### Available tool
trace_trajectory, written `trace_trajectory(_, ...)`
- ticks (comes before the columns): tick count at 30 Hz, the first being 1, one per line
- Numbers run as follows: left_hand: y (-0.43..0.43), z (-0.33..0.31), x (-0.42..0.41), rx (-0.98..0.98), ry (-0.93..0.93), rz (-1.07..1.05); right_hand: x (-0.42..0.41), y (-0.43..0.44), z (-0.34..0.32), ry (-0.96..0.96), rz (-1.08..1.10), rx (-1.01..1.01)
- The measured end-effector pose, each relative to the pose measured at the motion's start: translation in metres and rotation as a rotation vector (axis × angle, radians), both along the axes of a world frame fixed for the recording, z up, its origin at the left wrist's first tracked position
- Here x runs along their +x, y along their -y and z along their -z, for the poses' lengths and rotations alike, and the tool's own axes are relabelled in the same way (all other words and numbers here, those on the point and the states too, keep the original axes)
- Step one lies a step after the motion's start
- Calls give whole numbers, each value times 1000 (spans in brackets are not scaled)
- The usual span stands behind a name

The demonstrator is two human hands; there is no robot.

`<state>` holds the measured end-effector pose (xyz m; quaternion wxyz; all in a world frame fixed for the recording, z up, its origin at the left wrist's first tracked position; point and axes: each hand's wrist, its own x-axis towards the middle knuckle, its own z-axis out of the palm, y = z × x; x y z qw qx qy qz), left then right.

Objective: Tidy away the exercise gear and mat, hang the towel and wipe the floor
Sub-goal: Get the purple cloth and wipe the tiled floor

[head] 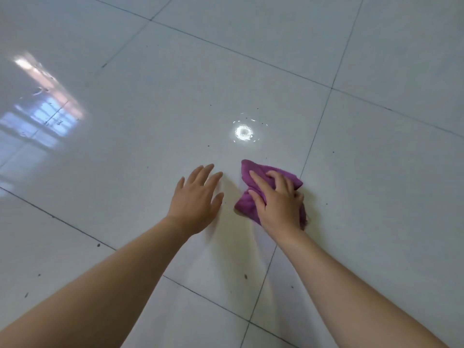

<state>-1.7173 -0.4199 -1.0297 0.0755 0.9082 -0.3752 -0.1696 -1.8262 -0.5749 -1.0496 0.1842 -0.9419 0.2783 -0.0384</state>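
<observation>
Our right hand [277,202] clamps the bunched purple cloth [253,183] against the floor [150,121] to wipe; left hand [197,199] spreads open, bracing.

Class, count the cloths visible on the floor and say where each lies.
1: a purple cloth bunched under the right hand on the tiled floor, beside the empty left hand.

A round glare of lamp light [243,133] shines on the glossy tiles, ringed by small bright ripples. At the left, a pale window reflection [42,106] stretches in pinkish and bluish bands. Dark grout lines [324,111] cross in a slanted grid, and small dark specks [245,276] lie scattered between them, well apart.
</observation>
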Motion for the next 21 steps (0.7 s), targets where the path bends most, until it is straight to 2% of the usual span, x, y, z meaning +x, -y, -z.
trace_trajectory(5, -1, 12, 9, -2, 22, 27, -5, 7, 15, -2, -28, -153)
trace_trajectory(10, 17, 28, 35, -63, 69, 49, 13, 13, 18, -87, -172, -91)
trace_trajectory(14, 37, 40, 55, -73, 98, 15, 15, 16, 26, 13, -105, -123)
trace_trajectory(17, 40, 43, 60, -97, 120, -42, 32, 24, 31, 92, 50, -155)
trace_trajectory(19, 40, 43, 59, -96, 119, -44, 51, 25, 29, 69, 132, -139)
trace_trajectory(21, 41, 42, 59, -92, 122, -45, 57, 25, 28, 47, 104, -144)
